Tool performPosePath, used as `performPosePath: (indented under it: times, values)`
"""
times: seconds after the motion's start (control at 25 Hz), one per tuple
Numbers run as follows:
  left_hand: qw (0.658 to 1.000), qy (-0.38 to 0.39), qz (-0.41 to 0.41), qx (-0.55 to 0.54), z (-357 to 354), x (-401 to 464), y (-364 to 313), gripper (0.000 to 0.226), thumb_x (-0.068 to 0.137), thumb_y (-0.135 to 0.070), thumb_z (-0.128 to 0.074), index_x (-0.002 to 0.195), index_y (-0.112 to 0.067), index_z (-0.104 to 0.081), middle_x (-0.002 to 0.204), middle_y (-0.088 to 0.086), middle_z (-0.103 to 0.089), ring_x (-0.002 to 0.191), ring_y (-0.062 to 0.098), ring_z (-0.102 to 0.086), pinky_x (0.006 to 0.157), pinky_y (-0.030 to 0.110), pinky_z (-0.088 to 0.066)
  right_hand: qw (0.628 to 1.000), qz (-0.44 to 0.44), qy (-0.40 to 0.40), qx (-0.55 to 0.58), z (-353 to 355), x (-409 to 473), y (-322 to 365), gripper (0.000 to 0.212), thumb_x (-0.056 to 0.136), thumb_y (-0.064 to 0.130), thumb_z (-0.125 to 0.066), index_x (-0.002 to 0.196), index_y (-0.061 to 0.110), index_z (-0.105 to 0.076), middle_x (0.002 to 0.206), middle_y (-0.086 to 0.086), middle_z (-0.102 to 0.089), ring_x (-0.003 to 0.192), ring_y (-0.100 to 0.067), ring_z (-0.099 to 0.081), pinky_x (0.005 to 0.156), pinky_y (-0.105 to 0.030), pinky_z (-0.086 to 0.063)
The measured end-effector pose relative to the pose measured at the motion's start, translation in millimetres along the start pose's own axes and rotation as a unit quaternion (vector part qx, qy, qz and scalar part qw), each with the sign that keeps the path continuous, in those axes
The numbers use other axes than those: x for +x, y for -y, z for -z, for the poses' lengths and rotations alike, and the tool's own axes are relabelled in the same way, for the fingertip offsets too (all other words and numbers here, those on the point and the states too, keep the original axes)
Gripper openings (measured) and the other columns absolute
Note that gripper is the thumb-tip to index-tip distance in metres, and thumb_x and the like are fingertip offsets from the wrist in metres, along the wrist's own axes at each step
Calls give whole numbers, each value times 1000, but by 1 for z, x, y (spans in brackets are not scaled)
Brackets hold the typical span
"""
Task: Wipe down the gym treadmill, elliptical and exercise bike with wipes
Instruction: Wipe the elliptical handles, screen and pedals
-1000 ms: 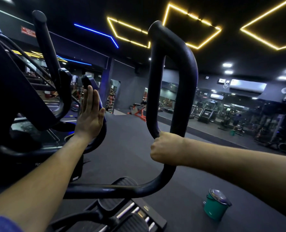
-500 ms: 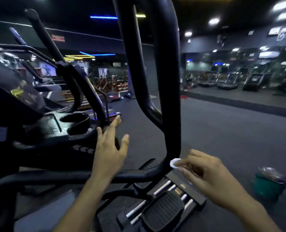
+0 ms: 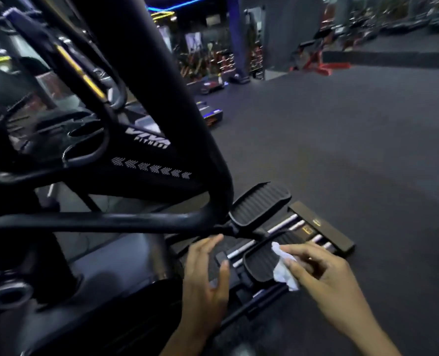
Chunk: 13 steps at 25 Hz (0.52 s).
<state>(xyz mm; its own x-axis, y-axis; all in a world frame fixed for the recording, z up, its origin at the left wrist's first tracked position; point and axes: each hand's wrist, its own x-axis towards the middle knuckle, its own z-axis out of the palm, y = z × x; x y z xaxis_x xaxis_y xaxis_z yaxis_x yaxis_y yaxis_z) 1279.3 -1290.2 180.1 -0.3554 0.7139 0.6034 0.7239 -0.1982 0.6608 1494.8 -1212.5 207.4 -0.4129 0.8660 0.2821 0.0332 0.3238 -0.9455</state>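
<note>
White crumpled wipe (image 3: 283,269) was pinched in the right hand (image 3: 323,281) at about 5 o'clock, right over the near ribbed pedal (image 3: 262,260) of the black elliptical (image 3: 146,160). Can't tell if it actually touched the pedal. Left hand (image 3: 206,276) sat at 6 o'clock, fingers loose and spread, holding nothing. The far pedal (image 3: 260,201) was up around center, dark rubber floor (image 3: 341,140) off at 2 o'clock.
</note>
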Motion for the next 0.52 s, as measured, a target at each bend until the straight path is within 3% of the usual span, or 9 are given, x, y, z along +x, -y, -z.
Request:
performPosePath:
  times: [0.12, 0.24, 0.36, 0.44, 0.52]
  values:
    - [996, 18, 83, -3, -20, 12, 8, 43, 92, -16, -61, 134, -25, -57, 130, -18, -54, 125, 8, -55, 108, 28, -42, 1000, -11, 27, -1, 6, 26, -9, 19, 87, 18, -71, 98, 29, -80, 84, 9, -70, 76, -6, -65, 72, -18, -48]
    - [992, -2, 124, 1, -38, 32, 32, 43, 91, -34, -59, 133, -23, -60, 132, -7, -61, 126, 13, -58, 108, 43, -46, 998, -11, 53, -23, 4, 66, -26, 20, 90, 11, -71, 93, 31, -78, 84, 9, -71, 73, -6, -65, 70, -22, -50]
    - [983, -37, 177, -7, -60, 60, 51, 34, 93, -29, -66, 127, -31, -62, 132, 0, -64, 127, 20, -59, 109, 54, -44, 997, -15, 72, -37, 1, 109, -42, 3, 91, 27, -72, 90, 26, -74, 82, 7, -73, 72, -7, -67, 69, -29, -52]
    - [980, -49, 195, -9, -73, 86, 58, 45, 92, -36, -65, 135, -22, -60, 138, 0, -59, 131, 20, -55, 111, 55, -42, 993, -7, 106, -40, 3, 138, -46, 18, 89, 39, -70, 88, 22, -72, 77, 3, -72, 68, -10, -67, 66, -34, -54]
    - [981, -66, 181, 12, -77, 110, 64, 49, 91, -40, -59, 136, -23, -57, 132, -8, -57, 126, 13, -57, 106, 49, -48, 989, -12, 138, -45, -1, 171, -47, 15, 90, 36, -71, 87, 21, -71, 77, 1, -71, 68, -13, -67, 65, -39, -55]
